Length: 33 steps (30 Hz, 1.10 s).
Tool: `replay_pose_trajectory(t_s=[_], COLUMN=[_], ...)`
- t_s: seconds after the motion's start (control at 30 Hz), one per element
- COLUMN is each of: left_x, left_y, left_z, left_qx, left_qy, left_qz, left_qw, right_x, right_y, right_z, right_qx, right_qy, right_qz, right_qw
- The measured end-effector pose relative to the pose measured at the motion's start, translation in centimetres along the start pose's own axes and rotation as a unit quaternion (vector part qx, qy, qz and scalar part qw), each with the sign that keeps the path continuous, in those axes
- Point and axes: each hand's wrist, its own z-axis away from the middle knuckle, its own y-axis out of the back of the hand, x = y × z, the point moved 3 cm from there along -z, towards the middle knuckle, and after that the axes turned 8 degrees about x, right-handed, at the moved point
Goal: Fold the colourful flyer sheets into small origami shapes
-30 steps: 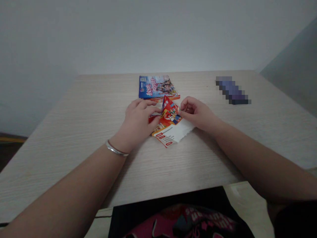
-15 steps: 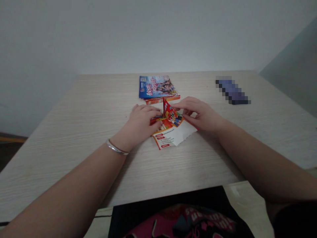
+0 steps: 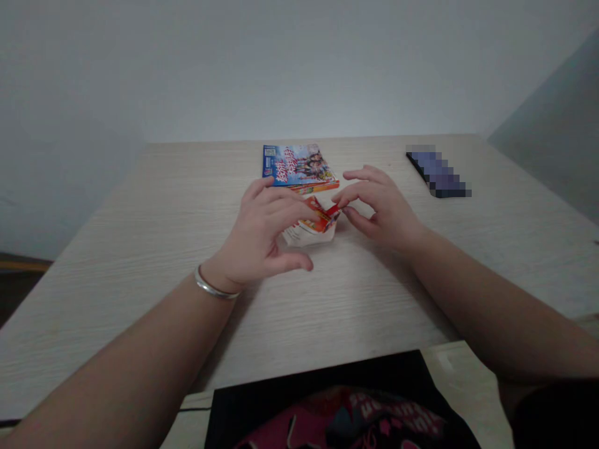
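Observation:
A folded red, orange and white printed paper sheet (image 3: 312, 226) is held just above the light wooden table (image 3: 140, 237), near its middle. My left hand (image 3: 264, 232) has its fingers curled over the sheet's left side and a silver bangle on the wrist. My right hand (image 3: 374, 201) pinches the sheet's right corner between thumb and forefinger, the other fingers spread. Just behind the sheet lies a small stack of colourful booklets (image 3: 296, 166) with a blue cover on top.
A dark flat object (image 3: 437, 173), blurred out, lies at the back right of the table. A plain wall stands behind the table. At the bottom edge are my dark and pink clothes (image 3: 346, 411).
The sheet lay partly flat with one flap raised; now it is folded smaller and lifted off the table. Both hands rose and moved slightly away from me.

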Motion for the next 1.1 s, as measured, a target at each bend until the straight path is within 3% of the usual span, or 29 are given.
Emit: replay_pose_trajectory(t_s=[0.07, 0.23, 0.33, 0.43, 0.5, 0.6, 0.8, 1.1], left_x=[0.1, -1.4, -2.3, -3.0, -3.2, -3.4, -3.1, -2.0], left_y=[-0.4, -2.1, -2.9, -3.5, -3.8, -3.7, -3.1, -2.6], left_z=[-0.1, 0.6, 1.1, 1.3, 1.3, 1.4, 1.6, 1.4], left_qx=[-0.018, 0.032, 0.076, 0.101, 0.104, 0.090, 0.045, -0.075], left_qy=[0.012, 0.174, 0.258, 0.303, 0.313, 0.323, 0.302, 0.219], left_qz=[-0.015, 0.048, 0.148, 0.261, 0.299, 0.289, 0.299, 0.212], left_qw=[1.000, 0.983, 0.952, 0.911, 0.895, 0.896, 0.904, 0.949], right_x=[0.0, 0.0, -0.1, -0.4, -0.6, -0.5, 0.1, 0.2], right_y=[0.0, -0.3, -0.5, -0.6, -0.7, -1.0, -1.4, -1.3], right_z=[0.0, 0.3, 0.6, 0.7, 0.6, 0.8, 1.3, 1.3], right_qx=[0.008, -0.004, -0.033, -0.061, -0.073, -0.093, -0.082, -0.111], right_qy=[-0.006, -0.048, -0.103, -0.086, -0.071, -0.085, -0.205, -0.259], right_qz=[0.006, -0.037, -0.075, -0.091, -0.099, -0.123, -0.228, -0.303], right_qw=[1.000, 0.998, 0.991, 0.990, 0.990, 0.984, 0.948, 0.910])
